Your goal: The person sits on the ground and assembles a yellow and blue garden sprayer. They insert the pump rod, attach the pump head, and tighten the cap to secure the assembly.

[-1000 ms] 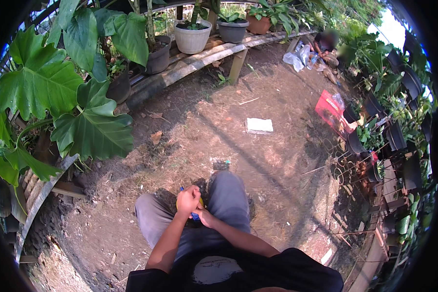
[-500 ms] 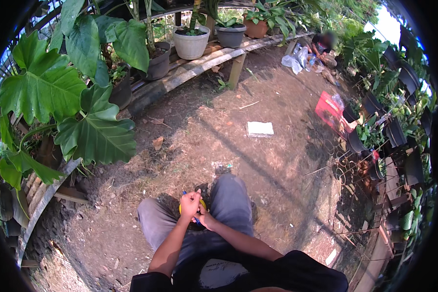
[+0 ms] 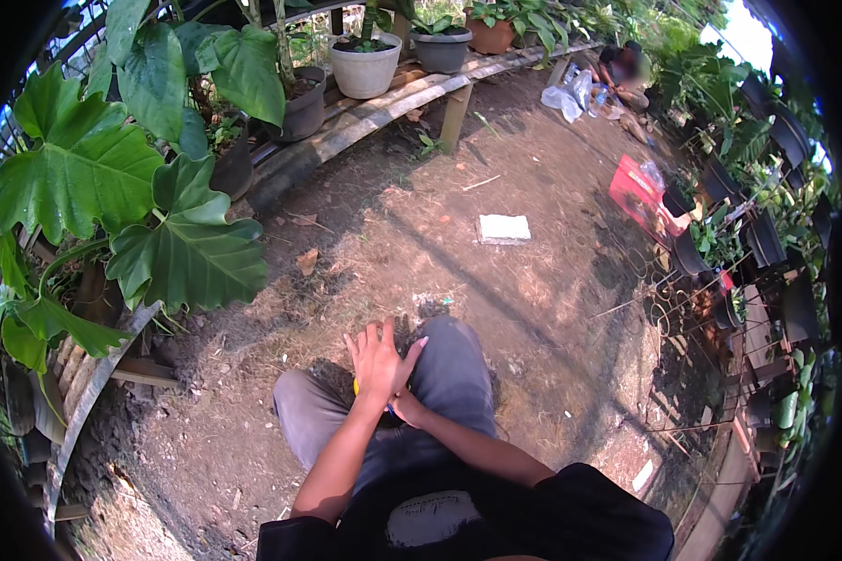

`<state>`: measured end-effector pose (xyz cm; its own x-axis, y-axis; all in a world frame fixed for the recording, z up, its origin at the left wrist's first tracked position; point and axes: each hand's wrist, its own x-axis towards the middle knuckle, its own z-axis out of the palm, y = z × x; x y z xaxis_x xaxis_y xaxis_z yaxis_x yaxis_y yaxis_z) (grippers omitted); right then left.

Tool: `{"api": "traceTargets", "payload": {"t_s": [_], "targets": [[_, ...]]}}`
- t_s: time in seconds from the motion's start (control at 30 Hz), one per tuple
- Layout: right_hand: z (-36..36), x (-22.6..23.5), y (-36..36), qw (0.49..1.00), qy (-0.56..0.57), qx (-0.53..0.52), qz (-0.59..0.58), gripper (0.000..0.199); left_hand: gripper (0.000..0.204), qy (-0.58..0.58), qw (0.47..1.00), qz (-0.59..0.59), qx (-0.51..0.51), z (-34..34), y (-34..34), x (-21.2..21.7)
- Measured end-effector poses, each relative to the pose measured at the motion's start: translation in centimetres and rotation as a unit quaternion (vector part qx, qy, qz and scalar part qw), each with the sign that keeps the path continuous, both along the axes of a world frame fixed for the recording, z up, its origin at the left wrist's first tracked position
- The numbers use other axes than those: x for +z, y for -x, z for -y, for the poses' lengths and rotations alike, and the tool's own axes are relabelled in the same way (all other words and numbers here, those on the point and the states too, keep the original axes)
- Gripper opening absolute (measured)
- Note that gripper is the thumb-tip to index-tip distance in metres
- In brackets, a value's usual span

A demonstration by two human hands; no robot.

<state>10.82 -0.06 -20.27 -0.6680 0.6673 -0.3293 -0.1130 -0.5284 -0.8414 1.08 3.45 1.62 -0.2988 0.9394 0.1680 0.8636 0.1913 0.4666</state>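
Note:
My left hand (image 3: 378, 365) is open above my lap, its back up, fingers spread and thumb pointing to the right. Just below it, close to the left wrist, my right hand (image 3: 405, 408) is curled and partly covered. A small yellow thing (image 3: 355, 385) peeks out on the left side of my left hand. A bit of blue shows beside my right fingers; the hands hide most of what lies there, so its kind is unclear. My knees in grey trousers (image 3: 454, 365) flank both hands.
A whitish block (image 3: 503, 229) lies on the bare soil ahead. Potted plants, one in a white pot (image 3: 365, 67), line a bench (image 3: 346, 136) on the left. Far right, a person (image 3: 620, 70) sits near clear plastic bags (image 3: 561, 101). A red sheet-like thing (image 3: 638, 194) stands by black planters.
My left hand has gone from a closed grip to open with fingers spread, moving slightly forward. The blue stick-like thing is now mostly hidden. The view has shifted slightly.

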Motion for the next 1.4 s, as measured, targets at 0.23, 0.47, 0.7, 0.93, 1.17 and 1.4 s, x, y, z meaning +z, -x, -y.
{"api": "traceTargets", "payload": {"t_s": [0.23, 0.47, 0.7, 0.93, 1.17, 1.4], "targets": [[0.9, 3.7, 0.6, 0.991, -0.058, 0.008, 0.123, 0.062, 0.033, 0.096, 0.911, 0.391, -0.086, 1.4, 2.5, -10.9], [-1.1, 2.7, -0.3, 0.99, -0.061, 0.015, 0.128, 0.059, 0.033, -0.017, 0.823, 0.566, 0.036, -0.1, 1.3, 2.2], [0.1, 2.2, 0.3, 0.993, -0.027, 0.003, 0.118, 0.044, 0.046, -0.061, 0.998, 0.016, 0.028, -0.3, 0.2, 1.8], [-1.5, 2.4, -0.3, 0.99, 0.014, 0.054, 0.131, 0.043, 0.059, 0.032, 0.998, 0.05, -0.028, -0.6, 0.4, 2.0], [-0.9, 1.4, -0.9, 0.986, -0.029, 0.101, 0.128, 0.04, 0.06, -0.003, 0.998, -0.014, -0.053, 1.1, 0.3, -5.1], [-0.7, 3.1, -0.1, 0.992, -0.036, 0.002, 0.124, 0.046, 0.043, 0.029, 0.986, 0.154, -0.056, 1.5, 1.0, -11.3]]}}
